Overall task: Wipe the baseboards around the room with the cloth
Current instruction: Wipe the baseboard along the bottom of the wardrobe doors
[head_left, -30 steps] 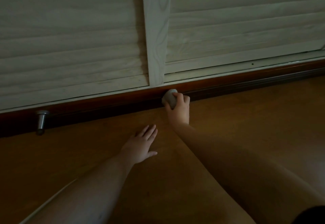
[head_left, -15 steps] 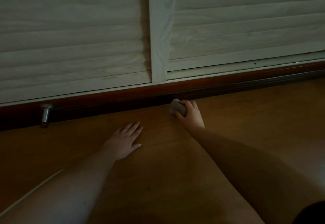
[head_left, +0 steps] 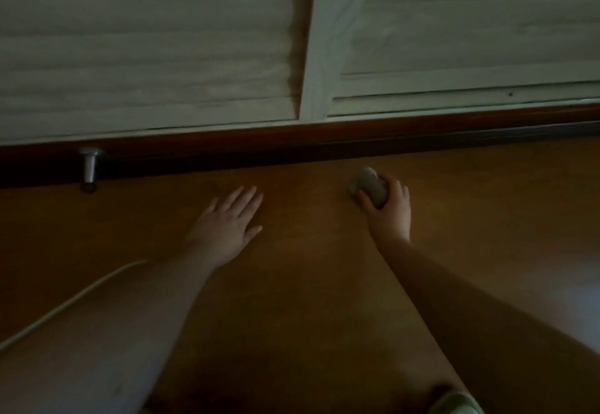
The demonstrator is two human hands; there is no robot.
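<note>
Dim light falls across an orange-brown wooden floor (head_left: 308, 300) that is met along its far edge by a dark reddish-brown wooden baseboard (head_left: 357, 135), above which pale slatted shutter panels (head_left: 146, 56) are set. At about one o'clock from the frame's centre, a small crumpled grey cloth (head_left: 370, 187) is clenched in the right hand (head_left: 388, 209), fingers and thumb curled round it so that a bunched pad is offered for rubbing. The cloth is held low over the floor, near the baseboard but apart from it, so no wiping contact is made at this instant; whether it touches the floor cannot be told. The left hand (head_left: 229, 223), at about eleven o'clock, is laid flat on the floor with fingers straight and spread, grasping nothing, probably so that the leaning body is propped. A silver metal doorstop (head_left: 90, 166) is fixed by the baseboard at ten o'clock, and a pale cable (head_left: 74, 296) is trailed across the floor at eight o'clock.
</note>
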